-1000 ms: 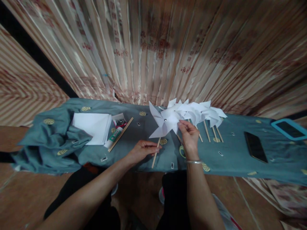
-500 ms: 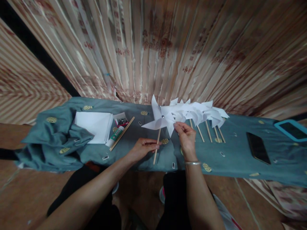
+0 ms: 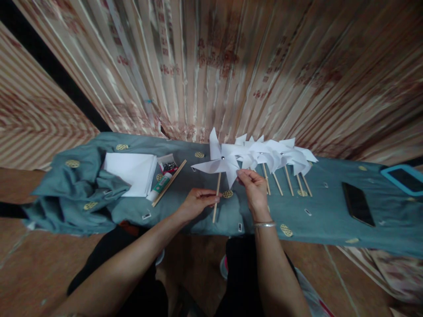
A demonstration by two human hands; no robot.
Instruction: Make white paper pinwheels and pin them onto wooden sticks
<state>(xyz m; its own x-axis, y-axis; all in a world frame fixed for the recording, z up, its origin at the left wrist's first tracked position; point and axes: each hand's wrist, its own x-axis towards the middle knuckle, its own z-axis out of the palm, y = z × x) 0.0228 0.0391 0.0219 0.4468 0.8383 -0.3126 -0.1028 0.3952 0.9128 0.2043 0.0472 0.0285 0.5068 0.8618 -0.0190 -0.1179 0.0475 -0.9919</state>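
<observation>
A white paper pinwheel (image 3: pixel 218 165) with a pin at its centre stands out in front of me on a wooden stick (image 3: pixel 215 213). My left hand (image 3: pixel 198 203) pinches that stick below the blades, thumb and fingers closed. At the lower right blade, my right hand (image 3: pixel 254 189) has its thumb and fingertips closed on the paper's edge. Just to the right, several finished-looking white pinwheels (image 3: pixel 276 154) lie overlapping in a row, their sticks pointing toward me.
On the green cloth (image 3: pixel 317 220) at left lie a stack of white paper (image 3: pixel 130 171), a small box of pins (image 3: pixel 169 166), a glue stick (image 3: pixel 159 187) and spare wooden sticks (image 3: pixel 173 179). A dark phone (image 3: pixel 357 203) and a blue-framed device (image 3: pixel 405 178) lie at right. A curtain (image 3: pixel 211 70) hangs behind.
The held pinwheel has turned slightly, and its lower right blade has shifted a little left with my right hand. My left hand keeps its pinch on the stick.
</observation>
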